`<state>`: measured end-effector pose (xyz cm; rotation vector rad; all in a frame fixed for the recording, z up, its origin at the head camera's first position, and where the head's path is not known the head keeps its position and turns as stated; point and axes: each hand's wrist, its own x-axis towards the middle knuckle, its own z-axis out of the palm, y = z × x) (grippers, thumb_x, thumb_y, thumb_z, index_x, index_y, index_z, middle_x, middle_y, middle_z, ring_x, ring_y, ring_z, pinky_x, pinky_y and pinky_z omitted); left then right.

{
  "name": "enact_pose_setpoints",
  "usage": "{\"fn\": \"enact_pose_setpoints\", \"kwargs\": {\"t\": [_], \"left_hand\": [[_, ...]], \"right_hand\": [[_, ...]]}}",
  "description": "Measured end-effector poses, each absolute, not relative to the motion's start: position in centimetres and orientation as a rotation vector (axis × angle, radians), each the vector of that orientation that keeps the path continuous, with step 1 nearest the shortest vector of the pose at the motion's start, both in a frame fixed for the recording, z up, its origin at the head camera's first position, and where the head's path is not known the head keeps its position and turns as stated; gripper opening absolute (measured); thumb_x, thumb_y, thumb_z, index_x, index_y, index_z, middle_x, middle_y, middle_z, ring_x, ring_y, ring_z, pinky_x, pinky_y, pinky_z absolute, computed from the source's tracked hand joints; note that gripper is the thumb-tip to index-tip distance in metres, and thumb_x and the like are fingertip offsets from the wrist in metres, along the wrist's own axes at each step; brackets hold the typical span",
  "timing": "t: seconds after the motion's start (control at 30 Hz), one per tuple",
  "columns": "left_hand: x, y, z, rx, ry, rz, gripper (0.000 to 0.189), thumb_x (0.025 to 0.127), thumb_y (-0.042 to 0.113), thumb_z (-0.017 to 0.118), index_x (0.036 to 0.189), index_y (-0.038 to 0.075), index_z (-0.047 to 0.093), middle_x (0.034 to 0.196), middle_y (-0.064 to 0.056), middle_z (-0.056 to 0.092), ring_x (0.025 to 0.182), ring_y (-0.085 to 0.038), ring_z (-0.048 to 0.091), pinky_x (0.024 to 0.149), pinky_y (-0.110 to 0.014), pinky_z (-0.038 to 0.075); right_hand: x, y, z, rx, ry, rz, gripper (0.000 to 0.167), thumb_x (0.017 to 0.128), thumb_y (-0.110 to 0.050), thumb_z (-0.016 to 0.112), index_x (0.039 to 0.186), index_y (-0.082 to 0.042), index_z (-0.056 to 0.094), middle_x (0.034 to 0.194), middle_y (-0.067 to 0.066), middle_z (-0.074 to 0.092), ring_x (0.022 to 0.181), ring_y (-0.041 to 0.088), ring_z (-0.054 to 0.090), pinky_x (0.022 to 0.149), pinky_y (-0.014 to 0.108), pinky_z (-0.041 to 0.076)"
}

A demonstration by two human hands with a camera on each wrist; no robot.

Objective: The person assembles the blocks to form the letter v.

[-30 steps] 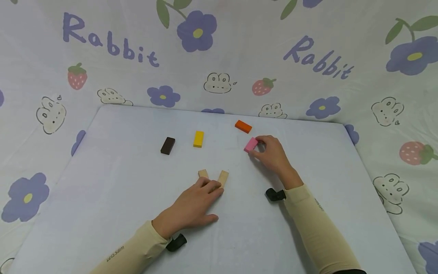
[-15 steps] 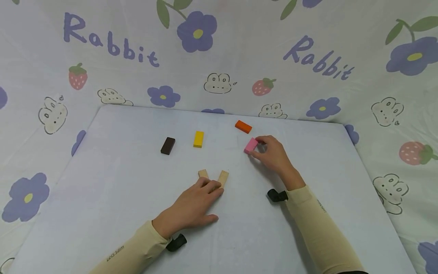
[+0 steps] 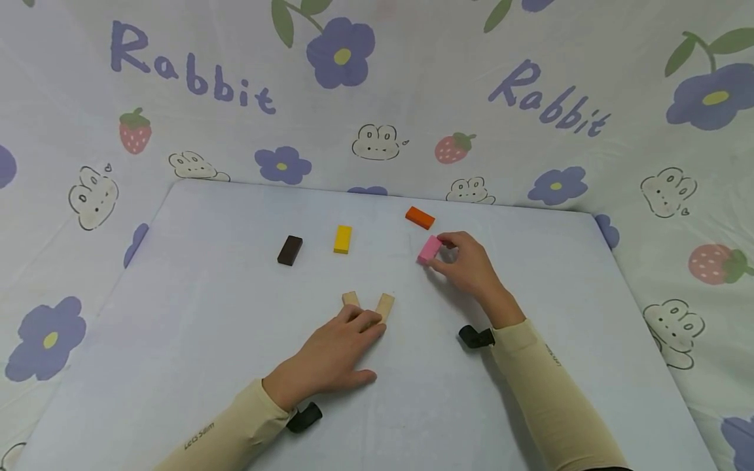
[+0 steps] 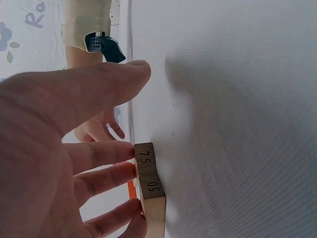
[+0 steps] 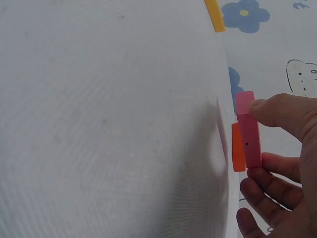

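Observation:
My right hand [image 3: 471, 265] pinches a pink block [image 3: 430, 250] between thumb and fingertips, at the right of the table's far half. In the right wrist view the thumb lies at one end of the pink block [image 5: 250, 131] and fingers at the other. I cannot tell whether it touches the table. Two plain wooden blocks lie slanted in the middle, a left one [image 3: 350, 298] and a right one [image 3: 385, 305]. Fingers of my left hand [image 3: 330, 353] rest on their near ends, thumb spread away. The left wrist view shows numbered ends on these wooden blocks [image 4: 154, 210].
An orange block [image 3: 420, 218] lies just behind the pink one. Further left are a yellow block [image 3: 343, 239] and a dark brown block [image 3: 290, 250]. The white table [image 3: 194, 340] ends at a patterned cloth [image 3: 412, 85] behind and at both sides.
My right hand has shifted very slightly left with the pink block in its pinch. The left hand and the wooden blocks stay in place.

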<state>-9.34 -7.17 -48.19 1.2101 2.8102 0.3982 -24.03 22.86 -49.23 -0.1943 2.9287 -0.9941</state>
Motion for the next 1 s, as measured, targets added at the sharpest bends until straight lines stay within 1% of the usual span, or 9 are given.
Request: {"fn": "enact_pose_setpoints", "kwargs": {"t": [0.2, 0.57, 1.0], "left_hand": [[-9.34, -7.13, -48.29, 1.204, 2.813, 0.407, 0.073, 0.091, 0.044, 0.088, 0.149, 0.007, 0.063, 0.150, -0.010, 0.056, 0.134, -0.032, 0.047, 0.109, -0.040, 0.049], [-9.19, -7.10, -48.28, 1.210, 2.824, 0.391, 0.073, 0.091, 0.044, 0.089, 0.148, 0.007, 0.063, 0.150, -0.009, 0.056, 0.135, -0.031, 0.047, 0.109, -0.039, 0.049], [-9.10, -7.04, -48.15, 1.205, 2.824, 0.390, 0.073, 0.091, 0.044, 0.089, 0.148, 0.007, 0.063, 0.151, -0.010, 0.056, 0.135, -0.032, 0.047, 0.109, -0.039, 0.050]], "right_hand": [[-24.05, 22.78, -49.10, -0.199, 2.928, -1.007, 0.060, 0.097, -0.026, 0.083, 0.148, -0.004, 0.061, 0.138, 0.015, 0.060, 0.124, 0.034, 0.056, 0.105, 0.052, 0.053], [-24.02, 22.85, -49.16, -0.245, 2.930, -1.032, 0.058, 0.096, -0.025, 0.084, 0.146, -0.004, 0.063, 0.135, 0.014, 0.061, 0.122, 0.033, 0.057, 0.104, 0.051, 0.053], [-23.85, 22.51, -49.30, -0.234, 2.931, -1.031, 0.060, 0.096, -0.028, 0.085, 0.147, -0.005, 0.062, 0.138, 0.014, 0.061, 0.124, 0.033, 0.059, 0.105, 0.051, 0.054]]}}
